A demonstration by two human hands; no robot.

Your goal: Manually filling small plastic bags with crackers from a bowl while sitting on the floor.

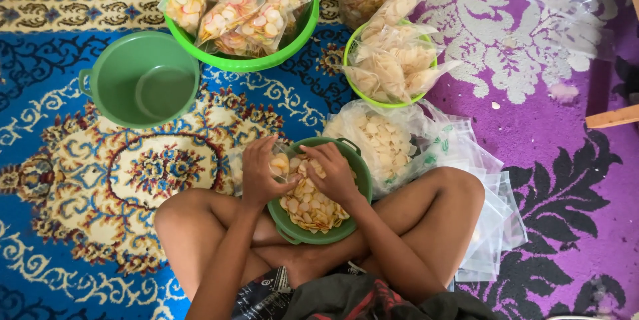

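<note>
1. Down on the floor: patterned carpet (73, 180), blue with cream medallions across the left, purple with pale scrolls (566, 180) across the right.
2. Cross-legged at the near edge, green bowl of pale crackers (318, 217) cradled on the lap between the knees.
3. Left hand (259, 172) curled at the bowl's left rim, fingers closed around a small clear bag (283, 163) with a few crackers inside.
4. Right hand (333, 172) over the crackers, fingers bent and pinched on some pieces.
5. Just right of the bowl: big open sack of crackers (383, 143), stack of empty clear bags (489, 227) by the right knee.
6. Farther out: empty green pail (143, 80) at left, green basin of filled pink-tinged packs (243, 17), smaller green bowl of pale packs (393, 60).
7. Far right edge: wooden slats (612, 117).
</note>
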